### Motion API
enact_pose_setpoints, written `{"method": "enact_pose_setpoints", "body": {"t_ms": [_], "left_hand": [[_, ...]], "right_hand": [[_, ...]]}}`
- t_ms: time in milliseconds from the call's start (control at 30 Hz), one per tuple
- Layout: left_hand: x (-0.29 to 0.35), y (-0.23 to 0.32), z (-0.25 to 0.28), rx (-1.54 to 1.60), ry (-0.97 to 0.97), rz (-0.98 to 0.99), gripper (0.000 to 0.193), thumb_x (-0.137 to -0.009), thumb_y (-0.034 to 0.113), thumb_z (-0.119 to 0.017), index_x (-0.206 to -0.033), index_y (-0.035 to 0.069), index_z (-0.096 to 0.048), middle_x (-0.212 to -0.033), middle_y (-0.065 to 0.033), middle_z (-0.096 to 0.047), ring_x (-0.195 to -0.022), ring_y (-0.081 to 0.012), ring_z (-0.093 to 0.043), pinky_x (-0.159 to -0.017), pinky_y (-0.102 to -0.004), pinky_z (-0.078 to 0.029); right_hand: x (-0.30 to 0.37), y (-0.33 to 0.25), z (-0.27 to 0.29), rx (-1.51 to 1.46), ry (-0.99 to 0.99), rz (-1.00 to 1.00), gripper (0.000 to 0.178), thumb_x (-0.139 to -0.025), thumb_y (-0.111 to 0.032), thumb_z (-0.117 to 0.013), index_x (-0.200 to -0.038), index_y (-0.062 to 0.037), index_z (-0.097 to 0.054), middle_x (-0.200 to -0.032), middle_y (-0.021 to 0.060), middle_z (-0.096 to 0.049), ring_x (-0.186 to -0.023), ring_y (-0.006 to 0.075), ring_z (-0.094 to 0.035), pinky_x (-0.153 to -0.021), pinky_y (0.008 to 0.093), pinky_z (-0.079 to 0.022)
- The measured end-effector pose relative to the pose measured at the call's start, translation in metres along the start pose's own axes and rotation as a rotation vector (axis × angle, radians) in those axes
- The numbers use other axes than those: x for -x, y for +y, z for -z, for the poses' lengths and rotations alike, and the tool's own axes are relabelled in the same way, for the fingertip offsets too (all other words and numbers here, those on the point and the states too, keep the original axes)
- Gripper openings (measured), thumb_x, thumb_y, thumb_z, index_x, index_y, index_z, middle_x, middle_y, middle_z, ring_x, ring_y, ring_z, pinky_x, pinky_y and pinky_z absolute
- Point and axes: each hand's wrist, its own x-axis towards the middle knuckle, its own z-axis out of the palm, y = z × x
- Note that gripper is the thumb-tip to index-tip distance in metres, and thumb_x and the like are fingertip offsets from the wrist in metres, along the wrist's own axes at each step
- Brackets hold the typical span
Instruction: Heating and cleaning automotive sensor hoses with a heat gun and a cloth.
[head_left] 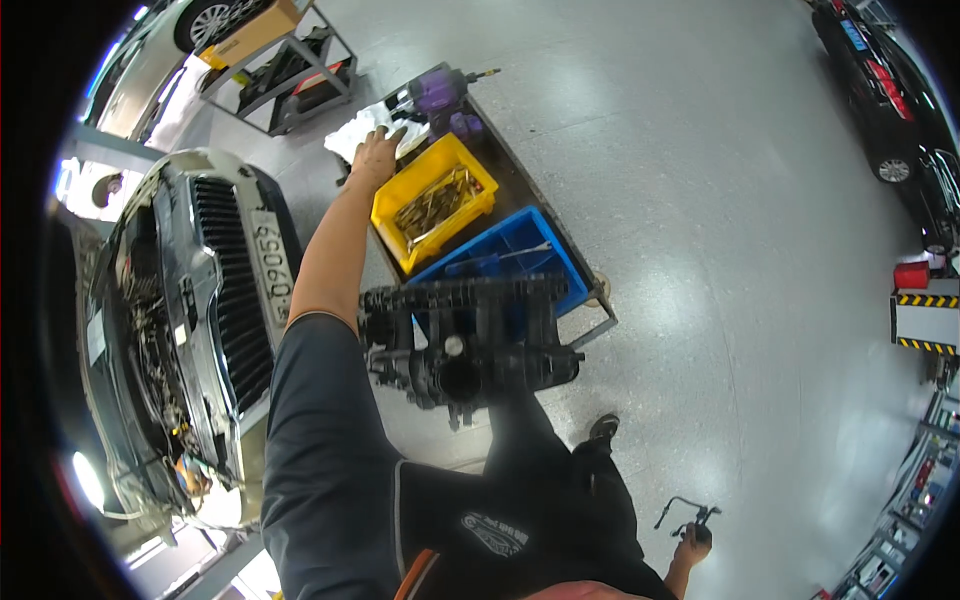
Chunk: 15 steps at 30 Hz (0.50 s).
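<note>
L hand [376, 156]: fingers part-spread on crumpled white cloth [347, 136], far L corner of dark-topped metal cart [490, 150]; can't tell if gripping.
R hand [692, 547]: low R, out over grey floor [740, 400], closed on thin black cable w/ connectors [703, 516]; well apart from cart.
Far end: purple-and-black power tool [436, 92], just beside cloth.
Mid-cart: open yellow plastic bin [446, 152], R of L forearm, w/ heap of brass-toned metal bolts [435, 208].
Near end: open blue plastic bin [570, 268], slim metal-shafted tool [522, 251] inside.
By torso: bulky black plastic manifold-like part [490, 355], round opening up, overlapping blue bin in view; support hidden.
Off L: silver car front w/ black slatted grille [232, 280], engine bay exposed.
</note>
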Motion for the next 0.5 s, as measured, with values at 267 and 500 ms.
{"method": "enact_pose_setpoints", "body": {"t_ms": [267, 500], "left_hand": [[-0.009, -0.054, 0.011, -0.057, 0.247, 0.104, 0.033, -0.083, 0.027, -0.055, -0.111, 0.01, -0.06, -0.126, -0.0153, -0.052, -0.127, -0.0291, -0.039, -0.098, -0.0517, -0.035], [0.089, 0.017, 0.181, 1.403, 0.772, 0.276, 0.028, -0.087, 0.026, -0.065, -0.089, -0.002, -0.059, -0.08, -0.0051, -0.062, -0.068, -0.0111, -0.055, -0.059, -0.0276, -0.046]], "right_hand": [[0.048, 0.024, 0.009, -0.04, 0.124, -0.112, 0.011, -0.08, -0.008, -0.066, -0.087, -0.0008, -0.06, -0.07, 0.0044, -0.06, -0.054, 0.0102, -0.054, -0.046, 0.0224, -0.044], [0.076, 0.009, 0.011, -0.012, 0.198, 0.025, 0.019, -0.083, -0.016, -0.062, -0.087, 0.0018, -0.061, -0.07, 0.0081, -0.062, -0.06, 0.0153, -0.058, -0.053, 0.0301, -0.048]]}}
